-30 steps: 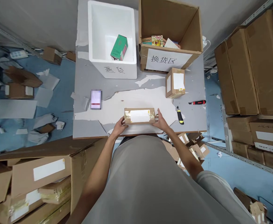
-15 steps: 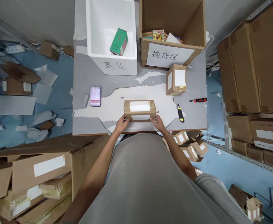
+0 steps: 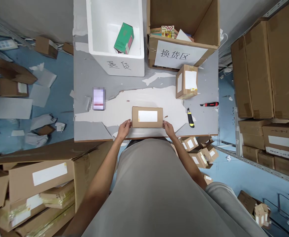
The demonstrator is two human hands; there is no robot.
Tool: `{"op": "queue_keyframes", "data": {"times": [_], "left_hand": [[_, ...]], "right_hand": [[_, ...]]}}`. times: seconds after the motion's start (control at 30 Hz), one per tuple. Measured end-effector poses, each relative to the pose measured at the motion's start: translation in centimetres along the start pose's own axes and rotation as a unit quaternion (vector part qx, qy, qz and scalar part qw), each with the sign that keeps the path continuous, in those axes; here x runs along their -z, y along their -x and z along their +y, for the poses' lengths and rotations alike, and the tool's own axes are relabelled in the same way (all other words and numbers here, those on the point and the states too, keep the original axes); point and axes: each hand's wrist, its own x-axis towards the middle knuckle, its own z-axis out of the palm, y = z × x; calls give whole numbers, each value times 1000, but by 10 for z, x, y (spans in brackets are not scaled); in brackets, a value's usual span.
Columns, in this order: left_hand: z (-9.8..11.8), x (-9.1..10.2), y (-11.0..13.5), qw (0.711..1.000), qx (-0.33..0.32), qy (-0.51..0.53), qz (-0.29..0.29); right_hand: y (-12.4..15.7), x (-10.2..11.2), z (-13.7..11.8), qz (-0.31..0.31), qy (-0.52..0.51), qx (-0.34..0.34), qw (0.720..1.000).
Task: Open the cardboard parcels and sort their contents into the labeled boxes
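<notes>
A small brown cardboard box (image 3: 147, 124) with a white label on its upper face lies lengthwise near the table's front edge. At its left end is my left hand (image 3: 124, 129), fingers drawn together and fingertips against the side or very close to it. My right hand (image 3: 169, 128) pinches the lower part of the right end. To the right lie a yellow-and-black utility knife (image 3: 190, 118) and a red-and-black utility knife (image 3: 210, 104). Another labelled carton (image 3: 180, 86) stands behind them.
At the back are a white foam bin (image 3: 127, 67) holding a green box (image 3: 124, 37) and a large open carton (image 3: 151, 49) with small packs inside. A phone (image 3: 99, 98) lies on the table's left. Boxes fill a big carton (image 3: 83, 171) at lower left; shelves (image 3: 258, 171) stand right.
The cardboard box has turned so that one labelled face points up, where two showed before. My left hand has shifted slightly outward to the left. The whole view has moved a little.
</notes>
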Motion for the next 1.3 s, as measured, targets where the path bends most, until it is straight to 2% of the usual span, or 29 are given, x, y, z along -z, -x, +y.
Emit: {"op": "queue_keyframes", "data": {"times": [0.1,0.4,0.5,0.63,0.7,0.83,0.93,1.03,1.17,1.23,1.3], "left_hand": [[-7,1,3,999,35,-16,10],[-3,-11,20,999,-2,-53,0],[10,-9,29,997,-45,-69,5],[37,-3,42,988,-135,-56,57],[50,1,45,985,-151,-43,78],[61,3,44,989,-113,-28,95],[57,1,38,991,-83,-32,104],[50,0,30,992,-66,-19,104],[41,3,17,994,-26,59,84],[34,5,11,993,-2,88,80],[26,6,9,995,8,69,70]], "right_hand": [[6,0,8,-2,-21,-17,1000],[15,-7,4,2,-38,-9,999],[13,-1,-6,17,-52,7,998],[10,8,-28,75,-51,60,994],[8,13,-38,97,-36,83,991],[4,17,-46,99,-13,88,991],[-1,13,-44,85,1,67,994],[-9,10,-40,73,13,77,994],[-20,14,-26,51,-8,91,995],[-23,16,-13,39,-40,69,996],[-23,15,2,25,-56,45,997]]}}
